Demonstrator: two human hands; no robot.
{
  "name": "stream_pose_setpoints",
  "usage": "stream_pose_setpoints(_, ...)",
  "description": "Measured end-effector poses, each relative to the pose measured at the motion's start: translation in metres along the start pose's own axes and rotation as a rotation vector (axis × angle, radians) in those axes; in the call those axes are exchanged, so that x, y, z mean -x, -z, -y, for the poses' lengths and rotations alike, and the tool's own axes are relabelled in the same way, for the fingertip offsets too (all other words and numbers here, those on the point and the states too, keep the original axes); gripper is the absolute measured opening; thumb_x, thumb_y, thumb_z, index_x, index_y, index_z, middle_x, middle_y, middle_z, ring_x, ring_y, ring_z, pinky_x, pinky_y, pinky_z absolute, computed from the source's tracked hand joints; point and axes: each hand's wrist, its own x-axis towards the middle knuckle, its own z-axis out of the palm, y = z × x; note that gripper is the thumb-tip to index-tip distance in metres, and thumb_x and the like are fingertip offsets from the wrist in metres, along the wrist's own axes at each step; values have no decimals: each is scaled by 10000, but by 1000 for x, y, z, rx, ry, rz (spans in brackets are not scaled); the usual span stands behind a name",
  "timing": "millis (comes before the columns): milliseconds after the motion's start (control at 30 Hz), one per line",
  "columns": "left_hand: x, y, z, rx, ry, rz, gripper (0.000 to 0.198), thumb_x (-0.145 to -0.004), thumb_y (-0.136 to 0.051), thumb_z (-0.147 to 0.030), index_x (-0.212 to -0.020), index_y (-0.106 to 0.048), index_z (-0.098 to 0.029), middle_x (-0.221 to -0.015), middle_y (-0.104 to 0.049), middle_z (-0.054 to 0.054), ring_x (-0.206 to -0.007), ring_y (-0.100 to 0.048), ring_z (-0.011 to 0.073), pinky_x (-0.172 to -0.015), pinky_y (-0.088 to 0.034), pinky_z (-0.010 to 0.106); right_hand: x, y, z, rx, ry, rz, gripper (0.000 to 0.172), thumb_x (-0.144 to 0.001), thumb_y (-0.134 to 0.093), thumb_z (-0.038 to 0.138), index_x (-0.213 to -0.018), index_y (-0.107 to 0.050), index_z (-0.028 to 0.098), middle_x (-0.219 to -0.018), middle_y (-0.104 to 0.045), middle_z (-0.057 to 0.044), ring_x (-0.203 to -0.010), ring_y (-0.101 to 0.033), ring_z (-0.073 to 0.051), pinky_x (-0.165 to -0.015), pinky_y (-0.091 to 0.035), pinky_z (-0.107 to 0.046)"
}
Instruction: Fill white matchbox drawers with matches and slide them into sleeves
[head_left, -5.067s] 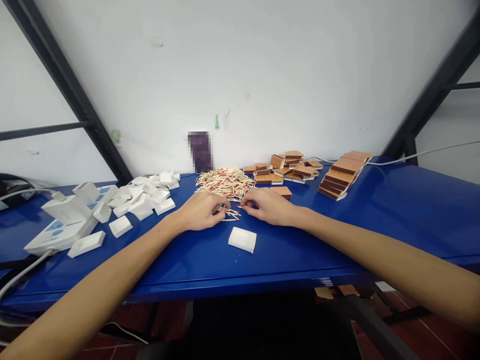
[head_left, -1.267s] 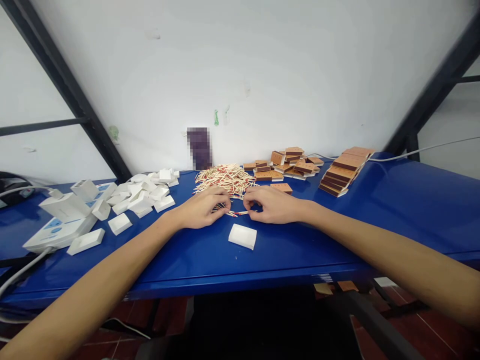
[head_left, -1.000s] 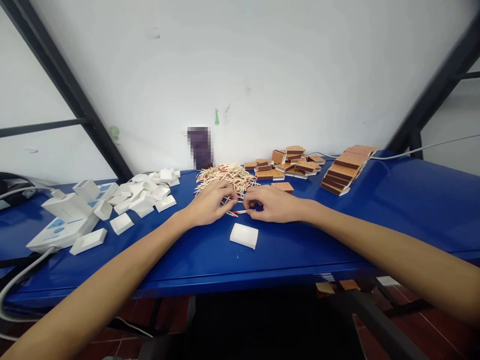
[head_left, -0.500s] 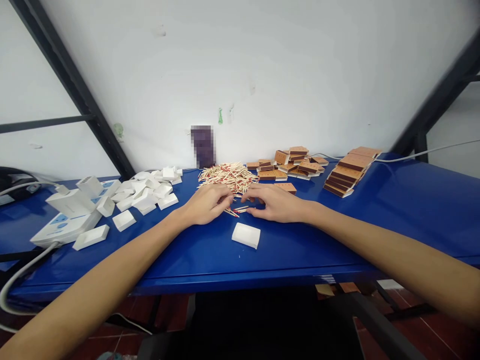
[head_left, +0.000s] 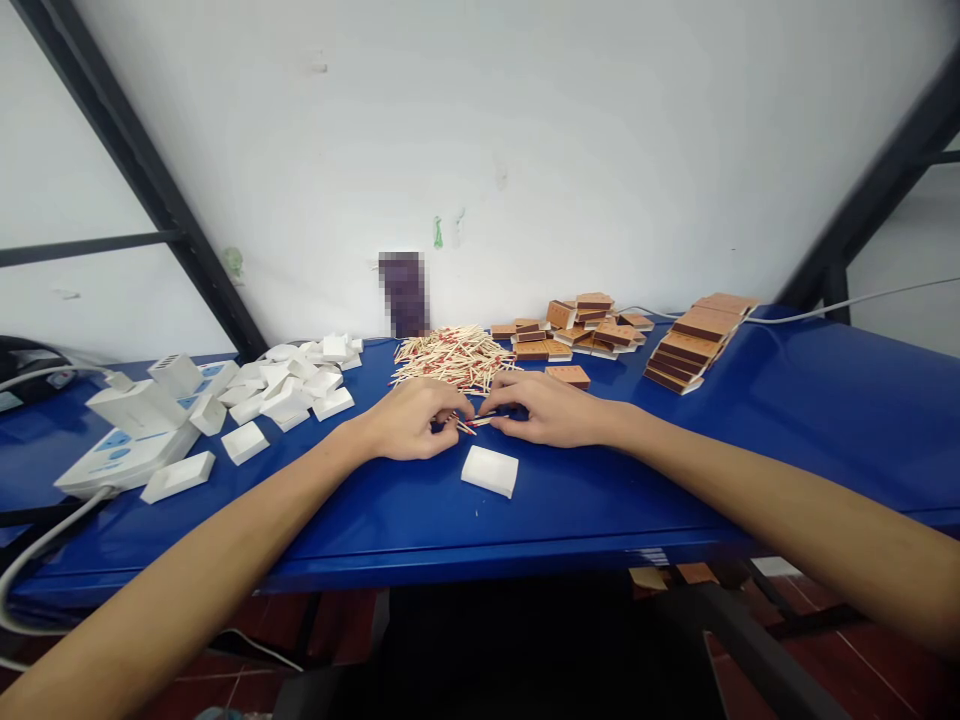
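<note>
Both hands meet over a few loose matches (head_left: 480,421) on the blue table, just in front of a big heap of matches (head_left: 457,352). My left hand (head_left: 415,417) has its thumb and fingers curled round the left ends of the loose matches. From the right, my right hand (head_left: 541,407) bends its fingers and thumb onto the other ends. The fingertips of the two hands are close together. Nearer the table's front edge lies a white matchbox tray (head_left: 490,470), touched by neither hand.
White trays (head_left: 285,390) are piled at the left beside a white box (head_left: 127,458) with a cable. Brown matchboxes (head_left: 596,325) lie behind my right hand, and a slanting stack of matchboxes (head_left: 701,340) stands farther right. A pixelated dark object (head_left: 406,295) leans on the wall.
My left hand has come slightly nearer and its fingers have curled in around the loose matches. My right hand has barely moved. The view has shifted a little.
</note>
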Motion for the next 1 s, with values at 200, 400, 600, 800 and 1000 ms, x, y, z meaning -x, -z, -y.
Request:
stream_pose_setpoints(200,0,0,-1,-8,-30,2,334,-743,-500,-147,-970,-739,-196,-720,-643,7,-630,-554,132,-646,-434,263,0,1,0,-3,-21,3,204,-904,-567,247,-1051,-700,198,-970,-605,-64,-842,-574,-184,-730,-408,-304)
stream_pose_setpoints(400,0,0,0,-36,-42,17,344,-755,-494,-161,-998,-736,-190,-736,-657,14,-658,-579,145,-666,-460,277,0,2,1,9,-9,3,200,-908,-563,257,-1037,-701,191,-938,-602,-64,-827,-562,-186,-714,-398,-302)
stream_pose_setpoints(600,0,1,-1,-19,-36,49,416,-757,-510,-172,-1127,-697,-204,-865,-695,22,-747,-616,163,-717,-476,287,0,2,1,3,-2,-1,217,-940,-514,239,-1039,-700,185,-951,-612,-67,-828,-567,-181,-732,-400,-304)
stream_pose_setpoints(800,0,1,-3,-27,-10,90,414,-770,-507,-192,-1146,-679,-200,-911,-697,31,-749,-617,163,-709,-475,282,-1,2,1,1,-4,-3,213,-925,-533,224,-1050,-701,182,-962,-615,-73,-831,-566,-182,-731,-405,-300)
stream_pose_setpoints(1000,-1,3,-2,-49,5,28,244,-773,-478,-204,-908,-680,-179,-790,-661,22,-691,-568,156,-675,-440,287,-1,0,-4,34,-11,-2,279,-895,-470,121,-1046,-696,184,-953,-621,-71,-811,-564,-178,-736,-401,-307)
